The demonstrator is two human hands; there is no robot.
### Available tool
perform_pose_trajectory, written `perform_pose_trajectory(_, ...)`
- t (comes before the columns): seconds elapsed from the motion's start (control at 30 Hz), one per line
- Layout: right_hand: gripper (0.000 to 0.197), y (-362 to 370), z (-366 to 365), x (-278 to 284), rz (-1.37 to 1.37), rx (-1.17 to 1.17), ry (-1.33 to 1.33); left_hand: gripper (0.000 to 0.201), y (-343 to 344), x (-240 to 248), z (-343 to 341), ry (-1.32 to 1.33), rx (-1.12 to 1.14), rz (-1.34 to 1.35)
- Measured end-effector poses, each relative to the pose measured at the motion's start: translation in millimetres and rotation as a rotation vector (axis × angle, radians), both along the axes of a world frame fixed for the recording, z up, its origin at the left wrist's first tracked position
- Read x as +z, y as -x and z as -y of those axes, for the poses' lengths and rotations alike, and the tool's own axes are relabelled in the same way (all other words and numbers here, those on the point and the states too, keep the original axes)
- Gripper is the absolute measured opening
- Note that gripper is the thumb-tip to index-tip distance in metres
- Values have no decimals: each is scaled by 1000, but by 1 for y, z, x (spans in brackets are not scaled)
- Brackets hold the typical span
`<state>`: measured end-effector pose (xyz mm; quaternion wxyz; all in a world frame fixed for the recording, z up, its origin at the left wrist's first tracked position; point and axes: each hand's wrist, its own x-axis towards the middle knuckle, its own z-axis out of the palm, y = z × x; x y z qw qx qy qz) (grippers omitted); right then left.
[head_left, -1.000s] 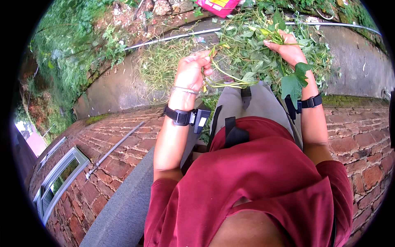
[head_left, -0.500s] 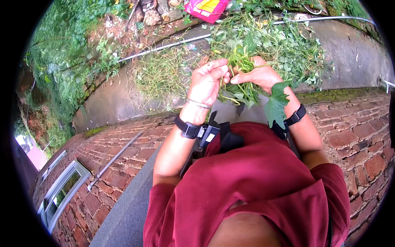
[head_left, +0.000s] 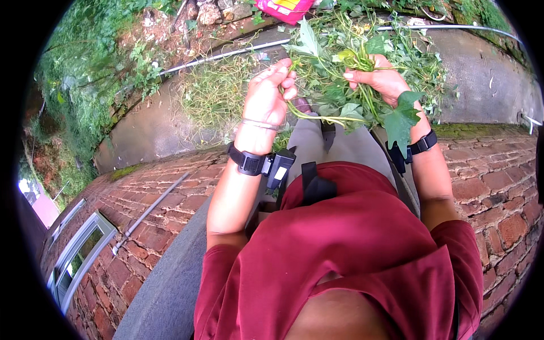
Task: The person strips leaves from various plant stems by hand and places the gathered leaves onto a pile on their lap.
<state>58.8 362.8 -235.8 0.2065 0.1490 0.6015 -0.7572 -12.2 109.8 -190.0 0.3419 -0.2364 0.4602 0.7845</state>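
Observation:
My left hand (head_left: 265,96) is closed in a pinch on a green leafy stem (head_left: 328,119), which curves down and across toward the right. In my right hand (head_left: 390,80) is a bunch of leafy green vine stems (head_left: 367,101), gripped between thumb and fingers. One broad lobed leaf (head_left: 401,120) hangs from the bunch over my right wrist. A pale leaf (head_left: 307,38) stands up between the hands. Beyond them lies a heap of leafy vines (head_left: 425,62) on the concrete. Left of it is a looser pile of thin, mostly bare stems (head_left: 218,96).
A pale pipe (head_left: 226,55) runs along the far edge of the concrete strip (head_left: 133,139). Past it are rocks (head_left: 209,14), a pink and yellow bag (head_left: 284,10) and green plants (head_left: 85,73). Brick walling (head_left: 153,218) with a window (head_left: 85,258) is at the left.
My hands have moved apart, the left one leftward and the right one up and right. A stem now stretches out from the left hand, and the bunch stays in the right.

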Motion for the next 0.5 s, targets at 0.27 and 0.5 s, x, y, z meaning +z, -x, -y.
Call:
perform_pose_trajectory(0.27, 35, -21, 71, 11, 130, 86, 393, 12, -24, -34, -28, -144, 225, 81)
perform_pose_trajectory(0.5, 27, -59, 74, -42, 207, 315, -130, 21, -8, -74, 2, -211, 78, 415)
